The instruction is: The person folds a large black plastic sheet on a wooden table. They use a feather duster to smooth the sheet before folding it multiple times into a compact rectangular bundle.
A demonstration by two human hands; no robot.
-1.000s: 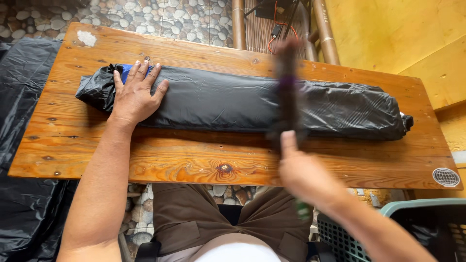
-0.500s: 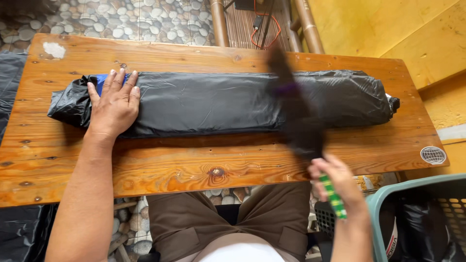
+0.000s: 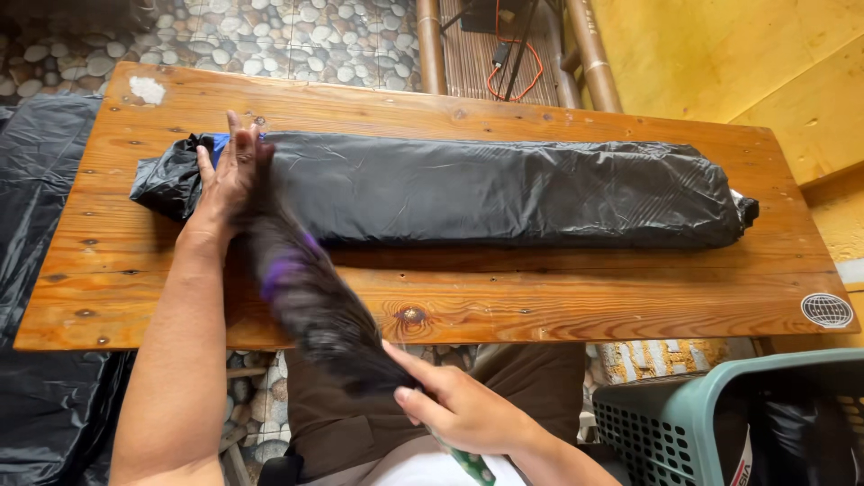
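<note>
From my remote seat I saw the left hand [image 3: 227, 180] spread flat, fingers extended and slightly apart, palm pressing the left end of a long bundle wrapped in black plastic [image 3: 504, 191]. The right hand [image 3: 459, 409] was closed around the green patterned handle [image 3: 468, 463] of a dark feathery duster [image 3: 310, 297], blurred, its tip up against the left hand. The bundle lay lengthwise across the wooden bench [image 3: 576, 306]. A teal plastic basket [image 3: 666, 414] stood at the lower right, and black sheeting [image 3: 36, 216] lay left of the bench
</note>
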